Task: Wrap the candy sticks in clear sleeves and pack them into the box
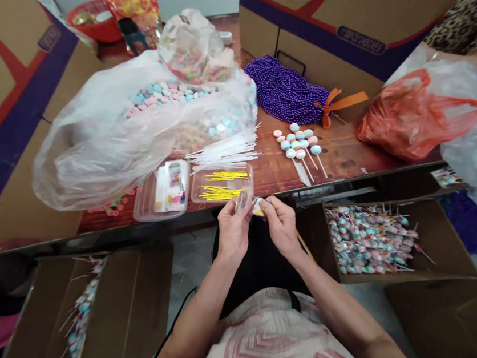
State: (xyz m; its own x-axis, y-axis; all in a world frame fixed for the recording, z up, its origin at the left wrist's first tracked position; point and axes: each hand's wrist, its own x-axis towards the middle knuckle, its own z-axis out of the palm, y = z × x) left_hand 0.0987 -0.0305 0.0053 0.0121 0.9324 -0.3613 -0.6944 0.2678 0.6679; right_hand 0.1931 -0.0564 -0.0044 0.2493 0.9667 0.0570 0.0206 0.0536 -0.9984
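Both hands meet just in front of the table edge around a small printed plastic wrapper (258,206), white with coloured marks. My left hand (232,228) is closed on its clear, shiny end. The fingers of my right hand (282,223) pinch the other side. Whether a sweet is inside cannot be seen. Just beyond lies a clear tray of yellow twist ties (220,192), beside a second tray holding printed wrappers (175,185). White sticks (224,150) are spread behind them. To the right, several pastel candy lollipops (298,141) lie on the table.
A large clear bag of pastel candies (149,114) covers the table's left. Purple beads (284,90) and an orange plastic bag (412,116) are at right. Tall cartons (312,32) stand behind. Below, a box of wrapped lollipops (370,241) is right, another open box (120,313) left.
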